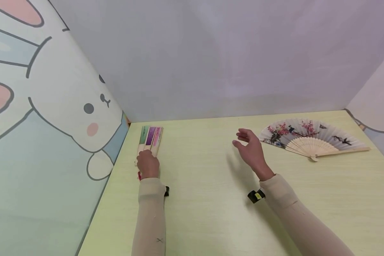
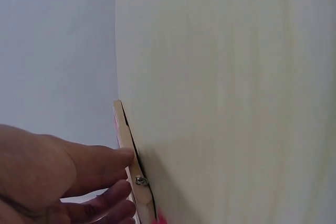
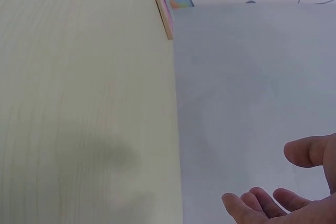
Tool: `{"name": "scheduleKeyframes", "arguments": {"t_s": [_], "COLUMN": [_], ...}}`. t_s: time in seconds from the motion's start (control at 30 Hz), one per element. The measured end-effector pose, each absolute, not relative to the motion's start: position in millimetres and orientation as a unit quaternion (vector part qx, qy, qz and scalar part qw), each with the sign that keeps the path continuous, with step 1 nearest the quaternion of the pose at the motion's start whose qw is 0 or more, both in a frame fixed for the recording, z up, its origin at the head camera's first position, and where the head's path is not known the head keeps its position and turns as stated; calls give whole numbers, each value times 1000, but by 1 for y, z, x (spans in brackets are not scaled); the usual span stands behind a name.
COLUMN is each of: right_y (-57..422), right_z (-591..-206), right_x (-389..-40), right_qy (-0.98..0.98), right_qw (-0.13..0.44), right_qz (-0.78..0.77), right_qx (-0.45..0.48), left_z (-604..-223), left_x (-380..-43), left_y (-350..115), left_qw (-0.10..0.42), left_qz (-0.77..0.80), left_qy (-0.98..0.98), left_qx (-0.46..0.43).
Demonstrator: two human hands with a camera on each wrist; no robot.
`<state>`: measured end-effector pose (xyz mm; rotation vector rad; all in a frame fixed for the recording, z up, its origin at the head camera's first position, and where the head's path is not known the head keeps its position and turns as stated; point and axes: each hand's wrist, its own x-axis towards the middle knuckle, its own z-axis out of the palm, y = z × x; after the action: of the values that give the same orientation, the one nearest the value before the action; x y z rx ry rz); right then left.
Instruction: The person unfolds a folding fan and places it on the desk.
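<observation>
Several folded hand fans lie side by side at the table's far left, showing a green fan, a purple fan and a pink fan. My left hand covers their near ends. Its thumb and curled fingers grip the wooden edge of the pink fan, close to a small metal rivet. Over the table, apart from everything, my right hand is held with its fingers loosely bent and nothing in it. Right of it lies a spread fan with flowers and birds.
The pale wooden table meets a grey back wall. A rabbit-patterned panel stands along the left side, and another patterned panel is at the right. A red tassel shows beside the left wrist.
</observation>
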<state>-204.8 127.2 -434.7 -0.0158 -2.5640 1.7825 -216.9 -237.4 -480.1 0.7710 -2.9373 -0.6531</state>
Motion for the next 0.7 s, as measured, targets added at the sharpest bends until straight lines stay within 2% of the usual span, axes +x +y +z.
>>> {"name": "scheduleKeyframes", "arguments": {"t_s": [0.7], "right_y": [130], "right_z": [-433], "right_x": [-205], "right_qy": [-822], "right_qw": [10], "right_qz": [570], "right_qx": [0], "left_z": [-475], "left_x": [-211], "left_y": [-227], "left_qw": [20], "left_qz": [-215], "left_qy": [-952], "left_qx": [216]}}
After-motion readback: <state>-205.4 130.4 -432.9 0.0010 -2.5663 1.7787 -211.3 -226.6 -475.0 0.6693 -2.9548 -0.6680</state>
